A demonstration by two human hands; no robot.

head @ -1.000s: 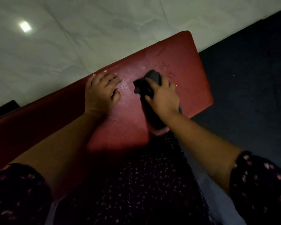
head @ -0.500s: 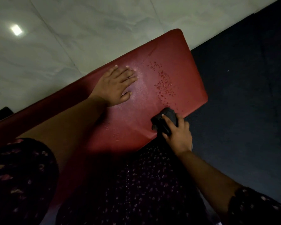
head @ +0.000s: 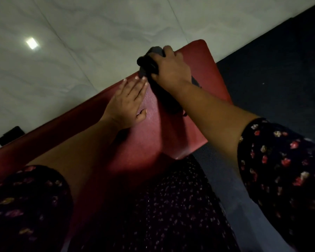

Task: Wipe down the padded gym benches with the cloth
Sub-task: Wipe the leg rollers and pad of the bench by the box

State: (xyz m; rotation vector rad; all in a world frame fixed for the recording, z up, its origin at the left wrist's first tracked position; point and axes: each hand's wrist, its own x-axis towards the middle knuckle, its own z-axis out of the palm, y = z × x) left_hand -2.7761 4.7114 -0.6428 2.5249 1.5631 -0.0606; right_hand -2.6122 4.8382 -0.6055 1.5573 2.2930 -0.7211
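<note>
The right hand gripped the dark cloth at the far edge of the red bench. The left hand lay flat and open on the bench, just beside the cloth.

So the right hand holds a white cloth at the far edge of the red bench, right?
Not quite: the cloth is dark, nearly black, not white. The head view shows the right hand gripping it at the far edge of the red bench.
</note>
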